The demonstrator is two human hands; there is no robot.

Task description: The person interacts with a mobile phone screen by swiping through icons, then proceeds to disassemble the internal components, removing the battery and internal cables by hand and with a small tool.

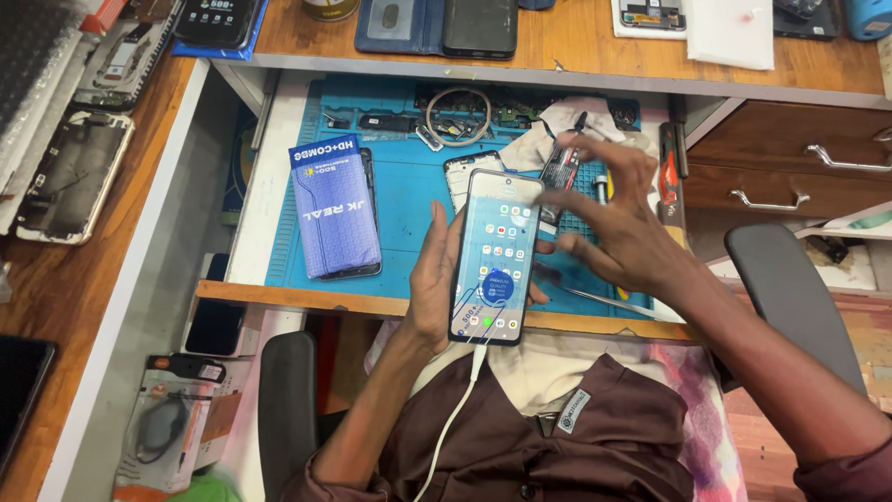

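Note:
My left hand grips a smartphone by its left edge and holds it upright over the front of the pulled-out drawer. Its screen is lit and shows rows of app icons, and a protective film with a round blue sticker covers the glass. A white cable is plugged into its bottom and runs down over my brown shirt. My right hand hovers at the phone's right side with fingers spread, its fingertips near the right edge of the screen. It holds nothing.
A blue work mat lines the drawer, carrying a blue packet, a phone frame, a cable coil, a cloth and small tools. Phones and parts lie on the wooden desk and at the left. Chair armrests flank me.

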